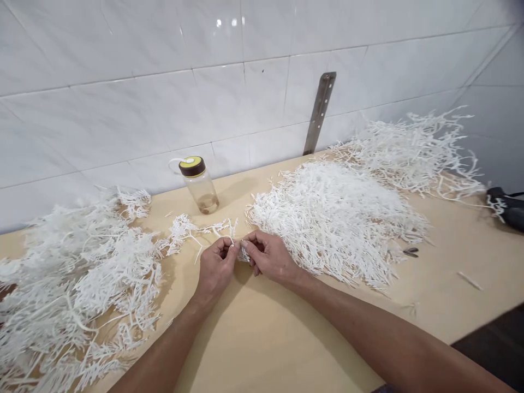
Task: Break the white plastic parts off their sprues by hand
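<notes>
My left hand (218,266) and my right hand (267,255) meet at the middle of the table, fingertips nearly touching. The left pinches a thin white branched plastic strand (232,228) that sticks up past its fingers. Between the hands, a small bunch of short white plastic pieces (244,254) hangs at the right fingertips. To the left spreads a tangled heap of white branched strands (114,267), trailing off close to my left hand. Just right of my right hand lies a broad pile of loose short white pieces (331,218).
A clear bottle (203,188) with a dark and yellow lid stands behind my hands. Stripped white stalks (409,153) are heaped at the back right, near a black object (507,207). Small dark clippers (411,252) lie beside the pile. A metal bracket (320,112) rises against the tiled wall.
</notes>
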`<state>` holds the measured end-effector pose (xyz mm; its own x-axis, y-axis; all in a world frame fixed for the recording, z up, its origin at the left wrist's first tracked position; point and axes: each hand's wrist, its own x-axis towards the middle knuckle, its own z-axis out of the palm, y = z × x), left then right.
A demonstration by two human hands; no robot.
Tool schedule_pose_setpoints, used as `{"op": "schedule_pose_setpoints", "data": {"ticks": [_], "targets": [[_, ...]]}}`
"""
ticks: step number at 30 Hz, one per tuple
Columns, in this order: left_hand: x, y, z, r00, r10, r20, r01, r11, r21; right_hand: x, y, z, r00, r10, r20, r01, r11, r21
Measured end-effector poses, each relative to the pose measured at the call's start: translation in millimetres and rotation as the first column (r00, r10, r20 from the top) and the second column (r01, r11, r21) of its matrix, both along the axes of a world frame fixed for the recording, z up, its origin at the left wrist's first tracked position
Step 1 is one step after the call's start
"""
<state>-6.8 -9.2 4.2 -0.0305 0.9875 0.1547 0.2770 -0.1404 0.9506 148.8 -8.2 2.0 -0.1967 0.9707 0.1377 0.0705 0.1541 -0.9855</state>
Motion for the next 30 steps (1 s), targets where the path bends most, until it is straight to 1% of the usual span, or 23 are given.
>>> {"op": "schedule_pose_setpoints", "data": {"ticks": [5,9,15,22,27,30], "targets": [[2,-1,1.5,1.0,0.015,-0.015,-0.015,1.0,-0.007,0,4,-2.4,1.0,-0.006,-0.028,0.005,0.999,-0.036],[2,0,1.7,1.0,0.012,0.006,-0.012,1.0,-0.006,0,3,0.3,1.0,0.004,-0.025,-0.005,1.0,-0.023],[3,-1,2.9,0.999,0.042,0.029,-0.042,0.999,-0.009,0,3,0.1,1.0,0.011,-0.021,-0.012,1.0,-0.024],[14,4,3.7,0.998,0.063,-0.006,-0.063,0.998,0.018,4,7,3.1,0.999,0.005,-0.032,-0.008,0.995,-0.098],[23,11,1.2,1.0,0.005,-0.011,-0.004,1.0,0.019,9,8,0.6,0.996,-0.042,-0.082,0.025,0.981,-0.192],[25,13,0.1,0.999,-0.045,0.009,0.045,0.999,0.019,10,6,-1.0,0.991,-0.093,-0.092,0.071,0.974,-0.214]]}}
